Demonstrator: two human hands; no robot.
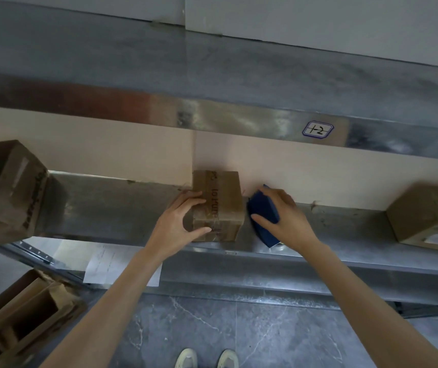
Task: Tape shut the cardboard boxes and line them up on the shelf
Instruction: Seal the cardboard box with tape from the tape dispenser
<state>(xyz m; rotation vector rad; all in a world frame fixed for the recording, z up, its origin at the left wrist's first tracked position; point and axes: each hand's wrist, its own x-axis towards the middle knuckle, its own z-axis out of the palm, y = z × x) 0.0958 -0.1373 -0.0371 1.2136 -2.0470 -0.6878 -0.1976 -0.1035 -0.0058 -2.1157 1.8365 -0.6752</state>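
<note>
A small taped cardboard box (pixel 221 200) stands on the metal shelf (pixel 111 208), against the pale back panel. My left hand (pixel 178 221) grips its left side, fingers on the top edge and thumb on the front face. Just right of the box, my right hand (pixel 284 216) holds a blue tape dispenser (pixel 263 211), which rests on the shelf. A larger open cardboard box (pixel 8 189) sits at the shelf's left end. Another cardboard box (pixel 427 216) sits at the right end.
An upper metal shelf (pixel 239 120) with a label (pixel 317 130) reading "1-2" overhangs the boxes. Open cardboard boxes (pixel 18 314) lie on the grey tiled floor at lower left. A sheet of paper (pixel 106 264) hangs below the shelf's front edge. My shoes (pixel 207 358) show at the bottom.
</note>
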